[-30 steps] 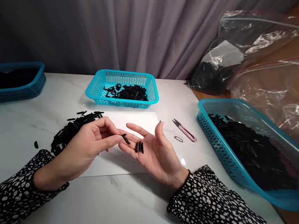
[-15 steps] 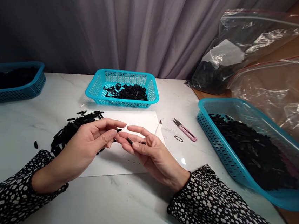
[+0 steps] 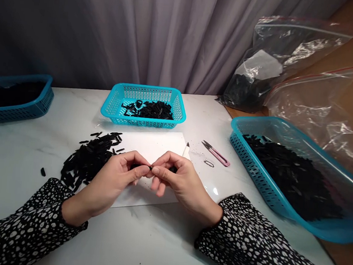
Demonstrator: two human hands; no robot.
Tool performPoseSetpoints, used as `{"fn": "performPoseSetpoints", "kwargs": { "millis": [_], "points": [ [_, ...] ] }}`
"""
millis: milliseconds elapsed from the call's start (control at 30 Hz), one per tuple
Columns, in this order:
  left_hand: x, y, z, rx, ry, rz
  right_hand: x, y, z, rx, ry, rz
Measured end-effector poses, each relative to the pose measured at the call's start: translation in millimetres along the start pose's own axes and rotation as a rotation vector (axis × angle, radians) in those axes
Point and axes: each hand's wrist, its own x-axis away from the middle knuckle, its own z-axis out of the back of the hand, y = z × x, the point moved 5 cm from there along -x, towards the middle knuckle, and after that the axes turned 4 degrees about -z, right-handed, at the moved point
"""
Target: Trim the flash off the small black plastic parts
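Note:
Above a white sheet (image 3: 157, 141), my left hand (image 3: 112, 178) and my right hand (image 3: 180, 176) meet at the fingertips. Thumb and forefinger of each are pinched on a small black piece (image 3: 151, 168), mostly covered by the fingers. More black shows behind the fingers of both hands, too hidden to make out fully. A heap of black strips (image 3: 89, 157) lies beside my left hand, partly on the sheet's left edge. Beyond my hands stands a blue basket (image 3: 143, 123) with loose black strips inside.
Pink-handled snips (image 3: 216, 154), a small black loop (image 3: 209, 163) and a white pointed tool (image 3: 186, 151) lie right of the sheet. A large blue basket (image 3: 253, 173) of black pieces stands at right, another basket (image 3: 38, 106) at far left. Plastic bags (image 3: 260, 74) are behind at right.
My fingertips have come together and closed in a pinch; before, my hands were slightly apart with looser fingers, each with a black piece. The view has shifted slightly.

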Motion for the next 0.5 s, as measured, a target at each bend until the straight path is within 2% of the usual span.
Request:
{"fn": "performPoseSetpoints", "kwargs": {
  "millis": [67,133,167,233,267,300,333,400,433,500],
  "points": [
    [0,0,1.7,0.034,0.034,-0.015,-1,-16,8,0.101,0.065,0.042],
    [1,0,2.6,0.066,0.052,-0.014,5,-48,30,0.285,0.219,0.18],
    [2,0,2.6,0.073,0.052,-0.012,12,-68,45,0.416,0.344,0.273],
    [4,0,2.0,0.068,0.044,-0.018,38,-109,82,0.791,0.698,0.442],
    [5,1,1.7,0.058,0.038,-0.027,55,-125,103,0.985,0.934,0.482],
    [7,1,1.4,0.045,0.034,-0.041,69,-135,123,1.113,1.096,0.45],
    [8,2,1.1,0.032,0.03,-0.057,78,-140,141,1.215,1.15,0.39],
    [10,4,0.6,0.011,0.028,-0.077,89,-142,168,1.365,1.178,0.293],
    [11,4,0.3,0.003,0.028,-0.08,90,-141,173,1.422,1.162,0.289],
    [12,6,-0.2,-0.014,0.033,-0.088,87,-137,163,1.445,1.121,0.425]
  ]
}}
